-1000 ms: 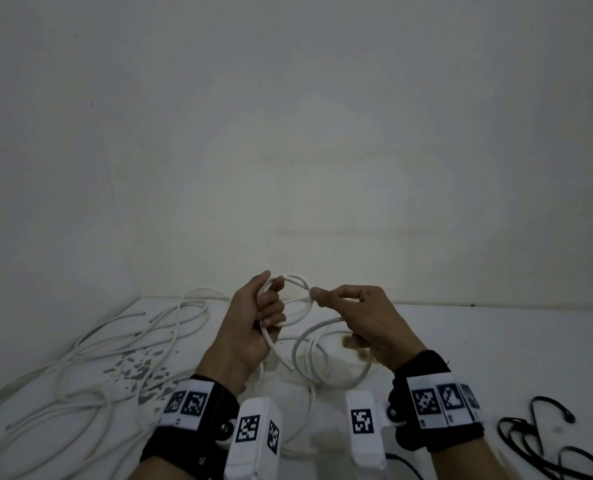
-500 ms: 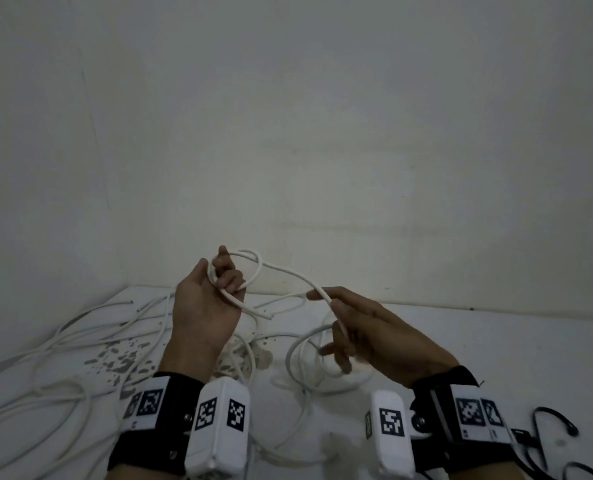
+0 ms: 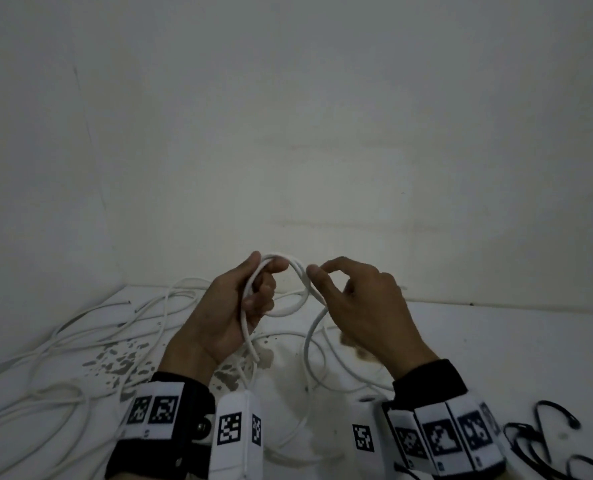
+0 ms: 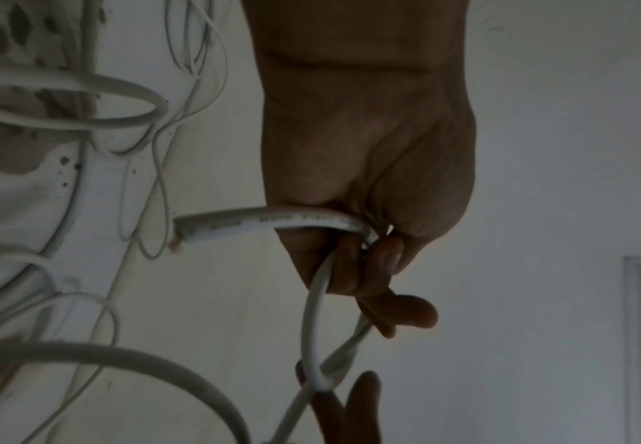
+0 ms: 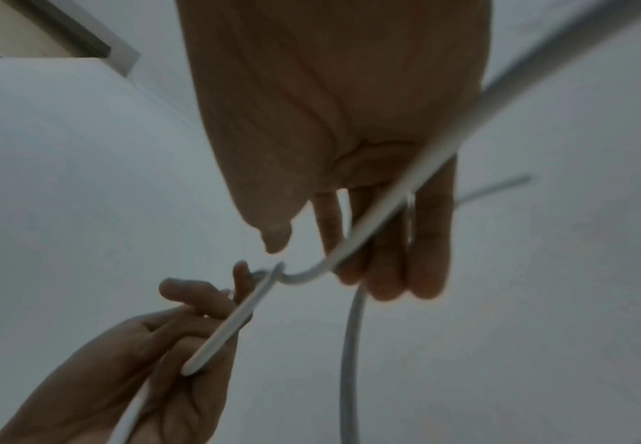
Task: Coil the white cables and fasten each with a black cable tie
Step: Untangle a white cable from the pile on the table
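Note:
My left hand [image 3: 265, 273] is raised over the table and grips a white cable [image 3: 296, 268], with its fingers curled round a couple of turns. In the left wrist view the fingers [image 4: 371, 264] close on the cable, and its cut end [image 4: 177, 237] sticks out to the side. The cable arcs from there to my right hand [image 3: 317, 271], then drops in a curve to the table. In the right wrist view it lies across the nearly straight fingers [image 5: 387, 240], with the thumb [image 5: 275, 237] apart from it. Black cable ties [image 3: 537, 441] lie at the near right.
Several loose white cables [image 3: 63, 358] sprawl over the left half of the white table [image 3: 495, 348]. Dark stains [image 3: 121, 362] mark its surface near my left wrist. A pale wall stands close behind the table and along its left side.
My left hand has come back down and to the right, so the stretched span of cable has closed into a short arc. My right hand has risen to meet it.

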Available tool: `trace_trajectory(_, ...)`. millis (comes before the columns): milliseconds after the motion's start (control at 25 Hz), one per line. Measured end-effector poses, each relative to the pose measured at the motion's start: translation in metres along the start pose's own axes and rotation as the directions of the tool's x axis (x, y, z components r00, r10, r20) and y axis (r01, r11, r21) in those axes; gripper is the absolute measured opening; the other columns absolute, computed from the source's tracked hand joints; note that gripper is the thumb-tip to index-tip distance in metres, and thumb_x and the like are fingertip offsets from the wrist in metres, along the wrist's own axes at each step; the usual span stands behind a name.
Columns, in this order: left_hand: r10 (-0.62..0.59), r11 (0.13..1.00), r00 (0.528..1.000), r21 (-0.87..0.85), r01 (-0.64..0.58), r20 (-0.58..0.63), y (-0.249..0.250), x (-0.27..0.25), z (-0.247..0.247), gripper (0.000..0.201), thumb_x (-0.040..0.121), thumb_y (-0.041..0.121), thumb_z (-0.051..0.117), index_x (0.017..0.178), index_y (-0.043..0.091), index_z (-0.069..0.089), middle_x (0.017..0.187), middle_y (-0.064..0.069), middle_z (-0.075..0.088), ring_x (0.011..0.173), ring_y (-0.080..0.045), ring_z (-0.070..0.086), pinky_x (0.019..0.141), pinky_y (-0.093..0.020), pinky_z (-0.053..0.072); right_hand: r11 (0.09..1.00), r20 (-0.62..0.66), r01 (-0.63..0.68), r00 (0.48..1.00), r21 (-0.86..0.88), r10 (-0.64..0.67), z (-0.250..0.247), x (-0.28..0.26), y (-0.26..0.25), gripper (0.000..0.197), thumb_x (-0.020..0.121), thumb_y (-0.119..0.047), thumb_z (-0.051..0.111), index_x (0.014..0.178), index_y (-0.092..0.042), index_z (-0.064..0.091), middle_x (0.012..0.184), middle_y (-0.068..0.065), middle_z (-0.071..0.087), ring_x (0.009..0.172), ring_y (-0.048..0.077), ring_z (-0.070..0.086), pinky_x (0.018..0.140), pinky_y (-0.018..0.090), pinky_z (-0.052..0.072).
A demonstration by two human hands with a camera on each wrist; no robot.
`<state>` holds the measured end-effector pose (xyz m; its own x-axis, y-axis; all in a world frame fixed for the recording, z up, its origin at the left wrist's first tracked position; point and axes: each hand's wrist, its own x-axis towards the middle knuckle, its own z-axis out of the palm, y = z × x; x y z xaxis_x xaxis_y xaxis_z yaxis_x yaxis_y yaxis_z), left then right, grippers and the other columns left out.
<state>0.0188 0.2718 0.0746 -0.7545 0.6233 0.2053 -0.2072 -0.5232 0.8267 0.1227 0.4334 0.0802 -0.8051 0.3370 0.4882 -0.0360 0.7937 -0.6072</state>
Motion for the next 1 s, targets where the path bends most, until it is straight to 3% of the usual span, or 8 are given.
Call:
trace_trajectory(120, -0.044, 0.997, 0.999, 0.067, 0.043, 0.022, -0.003, -0.003, 0.007, 0.046, 0.093, 0.034, 0.045, 0.079, 0.003, 0.075, 0.045, 0.001, 0.038, 0.033, -0.004, 0.026, 0.039, -0.016, 0.021, 0.951, 0.018, 0.026, 0.999, 0.309, -0.033, 0.001, -0.002, -0.009, 0.023, 0.094, -0.044, 0.062, 0.091, -0.026, 0.075, 0.068, -0.003, 0.068, 0.058, 0.017, 0.067, 0.059, 0.043, 0.06)
trace_trajectory(280, -0.034, 0.993, 0.999, 0.109, 0.038, -0.038, -0.007, -0.002, 0.014, 0.046, 0.099, 0.034, 0.041, 0.088, 0.001, 0.071, 0.05, -0.001, 0.049, 0.035, -0.004, 0.038, 0.036, -0.014, 0.033, 0.874, -0.005, -0.065, 0.997, 0.481, 0.077, 0.002, -0.005, -0.012, 0.022, 0.098, -0.025, 0.06, 0.084, -0.008, 0.066, 0.079, 0.004, 0.066, 0.051, 0.024, 0.069, 0.049, 0.046, 0.059)
trace_trajectory(440, 0.014, 0.992, 0.993, 0.129, 0.002, -0.117, -0.014, 0.002, 0.021, 0.043, 0.103, 0.032, 0.04, 0.094, 0.0, 0.067, 0.048, 0.002, 0.043, 0.038, -0.006, 0.036, 0.04, -0.017, 0.035, 0.854, -0.056, -0.131, 0.981, 0.503, 0.183, 0.007, -0.004, -0.013, 0.025, 0.099, -0.023, 0.055, 0.084, -0.003, 0.059, 0.077, 0.017, 0.068, 0.049, 0.024, 0.069, 0.043, 0.033, 0.055)
trace_trajectory(600, 0.056, 0.989, 0.961, 0.145, -0.017, -0.272, -0.02, 0.007, 0.024, 0.035, 0.099, 0.035, 0.052, 0.08, 0.007, 0.061, 0.045, 0.006, 0.035, 0.035, -0.004, 0.028, 0.037, -0.017, 0.03, 0.83, -0.023, -0.197, 0.969, 0.523, 0.244, 0.008, -0.007, -0.016, 0.024, 0.099, -0.021, 0.052, 0.089, 0.0, 0.056, 0.075, 0.022, 0.069, 0.047, 0.023, 0.068, 0.034, 0.02, 0.042)
trace_trajectory(760, 0.041, 0.989, 0.912, 0.145, 0.021, -0.407, -0.021, 0.01, 0.023, 0.037, 0.093, 0.039, 0.062, 0.064, 0.018, 0.05, 0.045, 0.006, 0.039, 0.035, -0.005, 0.026, 0.033, -0.016, 0.024, 0.832, 0.053, -0.204, 0.977, 0.517, 0.207, 0.009, -0.009, -0.018, 0.027, 0.097, -0.02, 0.052, 0.086, 0.004, 0.049, 0.07, 0.013, 0.062, 0.047, 0.022, 0.064, 0.037, 0.024, 0.04)
trace_trajectory(880, 0.021, 0.991, 0.885, 0.126, 0.042, -0.465, -0.021, 0.01, 0.02, 0.041, 0.088, 0.04, 0.068, 0.06, 0.022, 0.044, 0.044, 0.007, 0.034, 0.035, -0.006, 0.022, 0.033, -0.018, 0.02, 0.821, 0.152, -0.244, 0.97, 0.517, 0.192, 0.01, -0.008, -0.016, 0.03, 0.096, -0.022, 0.048, 0.078, 0.001, 0.042, 0.06, 0.006, 0.041, 0.041, 0.014, 0.046, 0.039, 0.02, 0.026)
trace_trajectory(960, -0.004, 0.988, 0.901, 0.137, 0.07, -0.434, -0.016, 0.009, 0.017, 0.044, 0.086, 0.041, 0.069, 0.059, 0.022, 0.04, 0.044, 0.006, 0.029, 0.035, -0.007, 0.02, 0.034, -0.019, 0.018, 0.77, 0.253, -0.301, 0.949, 0.563, 0.186, 0.002, -0.006, -0.014, 0.029, 0.095, -0.022, 0.044, 0.076, 0.0, 0.046, 0.057, 0.008, 0.039, 0.041, 0.016, 0.04, 0.041, 0.021, 0.024)
trace_trajectory(1000, -0.018, 0.979, 0.917, 0.178, 0.097, -0.398, -0.012, 0.009, 0.015, 0.045, 0.086, 0.044, 0.068, 0.059, 0.021, 0.04, 0.044, 0.006, 0.028, 0.034, -0.007, 0.02, 0.034, -0.019, 0.018, 0.749, 0.317, -0.331, 0.933, 0.574, 0.17, -0.003, -0.006, -0.014, 0.031, 0.096, -0.025, 0.043, 0.078, -0.001, 0.051, 0.058, 0.011, 0.046, 0.041, 0.018, 0.041, 0.041, 0.022, 0.025)
